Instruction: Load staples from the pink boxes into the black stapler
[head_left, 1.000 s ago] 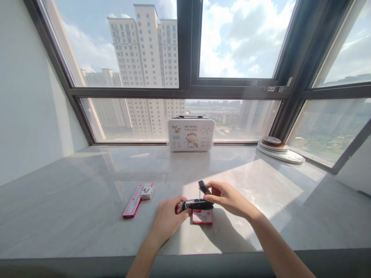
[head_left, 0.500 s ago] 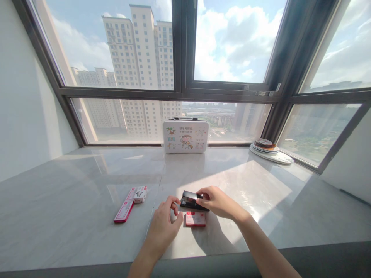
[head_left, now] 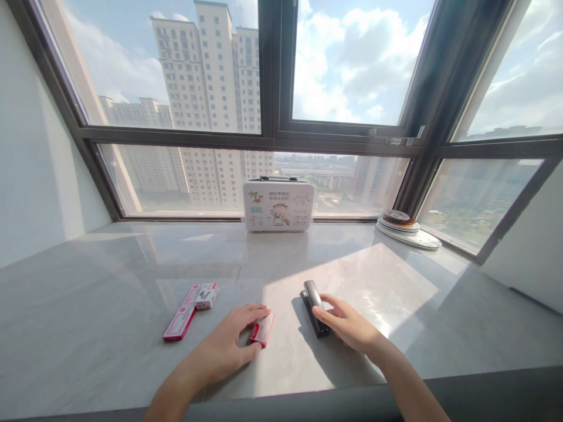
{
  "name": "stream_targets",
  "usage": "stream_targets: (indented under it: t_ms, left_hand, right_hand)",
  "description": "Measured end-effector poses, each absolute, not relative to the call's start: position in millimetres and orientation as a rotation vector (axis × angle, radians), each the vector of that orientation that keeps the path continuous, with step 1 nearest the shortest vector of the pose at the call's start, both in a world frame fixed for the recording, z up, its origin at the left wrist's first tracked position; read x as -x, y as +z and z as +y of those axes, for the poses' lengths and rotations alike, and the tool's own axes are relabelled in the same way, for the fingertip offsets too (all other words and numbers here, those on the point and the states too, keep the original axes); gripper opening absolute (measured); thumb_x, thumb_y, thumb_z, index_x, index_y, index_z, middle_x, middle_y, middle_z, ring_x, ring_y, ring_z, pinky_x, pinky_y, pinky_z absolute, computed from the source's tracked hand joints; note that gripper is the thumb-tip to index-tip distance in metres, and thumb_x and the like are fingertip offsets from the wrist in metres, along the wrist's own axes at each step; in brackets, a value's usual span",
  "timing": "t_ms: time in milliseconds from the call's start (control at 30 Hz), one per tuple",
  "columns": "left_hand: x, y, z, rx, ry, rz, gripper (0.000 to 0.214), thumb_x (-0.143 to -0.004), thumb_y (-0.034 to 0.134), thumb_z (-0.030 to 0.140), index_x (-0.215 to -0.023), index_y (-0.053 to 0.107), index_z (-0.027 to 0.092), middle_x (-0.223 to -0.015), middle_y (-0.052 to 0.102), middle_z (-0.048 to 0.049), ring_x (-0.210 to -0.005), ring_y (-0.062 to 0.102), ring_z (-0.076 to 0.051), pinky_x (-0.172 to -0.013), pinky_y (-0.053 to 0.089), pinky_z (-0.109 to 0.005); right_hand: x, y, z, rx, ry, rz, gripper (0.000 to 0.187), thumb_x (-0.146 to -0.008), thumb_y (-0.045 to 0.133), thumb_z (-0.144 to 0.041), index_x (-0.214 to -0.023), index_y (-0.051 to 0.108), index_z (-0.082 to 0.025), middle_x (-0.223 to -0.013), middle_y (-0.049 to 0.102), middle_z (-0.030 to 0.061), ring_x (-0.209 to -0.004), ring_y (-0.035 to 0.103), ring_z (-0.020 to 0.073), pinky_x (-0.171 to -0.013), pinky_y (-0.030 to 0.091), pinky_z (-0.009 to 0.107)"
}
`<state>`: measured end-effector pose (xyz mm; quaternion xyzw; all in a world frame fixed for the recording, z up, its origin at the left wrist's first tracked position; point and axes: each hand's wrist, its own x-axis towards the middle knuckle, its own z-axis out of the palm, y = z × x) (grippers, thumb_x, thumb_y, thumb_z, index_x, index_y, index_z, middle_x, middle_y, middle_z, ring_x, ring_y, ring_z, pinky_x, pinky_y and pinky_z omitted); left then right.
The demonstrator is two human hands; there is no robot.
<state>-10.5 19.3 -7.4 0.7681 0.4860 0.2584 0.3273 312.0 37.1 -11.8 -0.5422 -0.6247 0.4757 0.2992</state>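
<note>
A black stapler (head_left: 313,308) stands on the grey counter, turned lengthwise away from me. My right hand (head_left: 347,325) grips it from the right side, thumb on top. Left of it, a small red and white box (head_left: 263,329) lies tilted round on the counter. My left hand (head_left: 231,337) holds this box between thumb and fingers at its two ends. Farther left are flat pink and white boxes (head_left: 180,323), laid end to end. A small white box with a stapler-like picture (head_left: 206,296) sits against them.
A white case with cartoon prints (head_left: 279,205) stands upright by the window. Stacked round plates or lids (head_left: 398,225) lie in the right window corner. The counter (head_left: 109,328) has its front edge close to me, and sunlight falls across its right part.
My right hand has turned the stapler from crosswise to lengthwise and shifted it right. My left hand has taken hold of the red and white box, which has moved left and turned.
</note>
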Motion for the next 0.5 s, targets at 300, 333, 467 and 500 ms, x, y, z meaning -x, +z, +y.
stream_targets:
  t_ms: [300,333,467,500]
  left_hand:
    - [-37,-13,13,-2.053,0.739,1.485,0.07,-0.076,0.08,0.038,-0.142,0.06,0.035,-0.13,0.067,-0.0045,-0.109,0.061,-0.027,-0.096,0.043,-0.035]
    - [-38,-14,13,-2.048,0.73,1.488,0.072,-0.076,0.08,0.039,-0.144,0.059,0.036,-0.128,0.068,-0.0042,-0.105,0.061,-0.026,-0.096,0.043,-0.035]
    - [-35,-14,13,-2.062,0.728,1.467,0.073,-0.076,0.08,0.039,-0.146,0.058,0.034,-0.124,0.069,-0.0044,-0.097,0.061,-0.024,-0.096,0.042,-0.036]
    - [-34,-13,13,-2.074,0.733,1.46,0.073,-0.077,0.08,0.038,-0.146,0.057,0.034,-0.124,0.069,-0.0046,-0.097,0.061,-0.024,-0.096,0.042,-0.036]
  right_hand:
    - [-265,-34,23,1.206,1.31,-1.645,0.065,-0.097,0.057,-0.069,-0.141,0.057,-0.021,-0.067,0.055,-0.001,-0.062,0.051,0.017,-0.059,0.041,0.026]
    - [-262,-35,23,1.188,1.306,-1.645,0.064,-0.097,0.058,-0.068,-0.14,0.058,-0.021,-0.068,0.057,-0.0002,-0.065,0.054,0.0186,-0.062,0.043,0.027]
    - [-259,-34,22,1.149,1.295,-1.616,0.06,-0.095,0.061,-0.068,-0.129,0.065,-0.019,-0.068,0.059,0.0011,-0.071,0.058,0.0214,-0.068,0.048,0.03]
    - [-259,-33,21,1.139,1.289,-1.6,0.059,-0.094,0.062,-0.069,-0.125,0.067,-0.018,-0.068,0.059,0.0011,-0.07,0.058,0.0213,-0.068,0.048,0.03]
